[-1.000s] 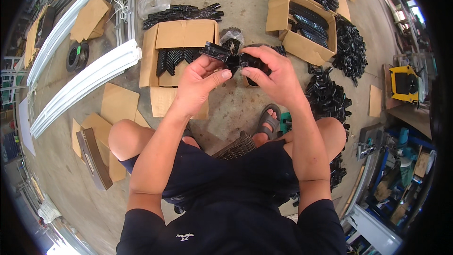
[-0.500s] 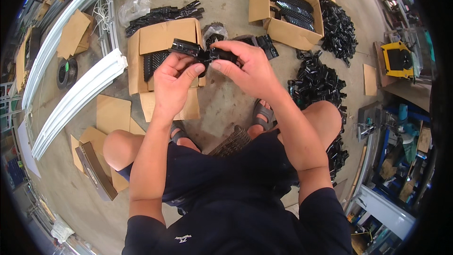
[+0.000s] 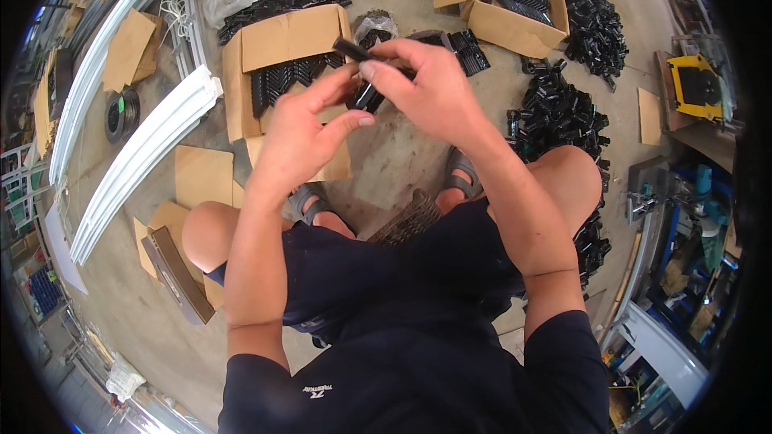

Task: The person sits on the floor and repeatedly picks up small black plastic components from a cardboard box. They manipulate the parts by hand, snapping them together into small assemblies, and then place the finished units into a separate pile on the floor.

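Observation:
A glossy black plastic part (image 3: 367, 98) is up in front of me, above the floor between the boxes. A narrow black end (image 3: 350, 50) sticks out past my fingertips toward the upper left. My right hand (image 3: 430, 88) pinches the part from the right, thumb on top, and covers much of it. From the left, my left hand (image 3: 301, 133) has its fingertips at the part's upper side and its thumb at the lower end, with a wide gap between. Whether it is one piece or two joined, I cannot tell.
Below my left hand stands an open cardboard box (image 3: 233, 92) with black ribbed parts. Another open box (image 3: 515, 24) is at the far right, beside heaps of black parts (image 3: 559, 108). White curved rails (image 3: 145, 161) lie on the left. A woven seat or basket (image 3: 408, 217) shows between my legs.
The black part has been turned, from lying nearly level to tilted. My left hand has loosened, its thumb and fingers farther apart. The whole view has shifted slightly.

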The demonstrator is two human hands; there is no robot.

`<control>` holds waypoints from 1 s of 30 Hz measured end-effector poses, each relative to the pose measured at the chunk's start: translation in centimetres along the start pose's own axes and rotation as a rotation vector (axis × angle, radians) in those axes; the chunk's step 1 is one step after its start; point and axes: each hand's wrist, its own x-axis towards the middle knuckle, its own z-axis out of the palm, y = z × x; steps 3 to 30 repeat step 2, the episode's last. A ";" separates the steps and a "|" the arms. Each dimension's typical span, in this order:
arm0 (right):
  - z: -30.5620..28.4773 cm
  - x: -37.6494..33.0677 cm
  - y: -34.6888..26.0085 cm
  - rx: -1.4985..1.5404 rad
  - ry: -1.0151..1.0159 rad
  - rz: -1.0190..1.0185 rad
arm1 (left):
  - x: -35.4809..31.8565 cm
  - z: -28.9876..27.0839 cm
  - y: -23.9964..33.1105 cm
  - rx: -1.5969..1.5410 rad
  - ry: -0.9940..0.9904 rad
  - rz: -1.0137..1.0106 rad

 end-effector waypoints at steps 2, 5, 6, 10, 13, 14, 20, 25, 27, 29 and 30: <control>-0.4 0.0 -1.3 0.090 0.046 0.055 | -1.3 -2.3 2.3 0.179 0.161 0.102; -0.4 0.0 -1.3 0.090 0.046 0.055 | -1.3 -2.3 2.3 0.179 0.161 0.102; -0.4 0.0 -1.3 0.090 0.046 0.055 | -1.3 -2.3 2.3 0.179 0.161 0.102; -0.4 0.0 -1.3 0.090 0.046 0.055 | -1.3 -2.3 2.3 0.179 0.161 0.102; -0.4 0.0 -1.3 0.090 0.046 0.055 | -1.3 -2.3 2.3 0.179 0.161 0.102; -0.4 0.0 -1.3 0.090 0.046 0.055 | -1.3 -2.3 2.3 0.179 0.161 0.102; -0.4 0.0 -1.3 0.090 0.046 0.055 | -1.3 -2.3 2.3 0.179 0.161 0.102; -0.4 0.0 -1.3 0.090 0.046 0.055 | -1.3 -2.3 2.3 0.179 0.161 0.102; -0.4 0.0 -1.3 0.090 0.046 0.055 | -1.3 -2.3 2.3 0.179 0.161 0.102; -0.4 0.0 -1.3 0.090 0.046 0.055 | -1.3 -2.3 2.3 0.179 0.161 0.102; -0.4 0.0 -1.3 0.090 0.046 0.055 | -1.3 -2.3 2.3 0.179 0.161 0.102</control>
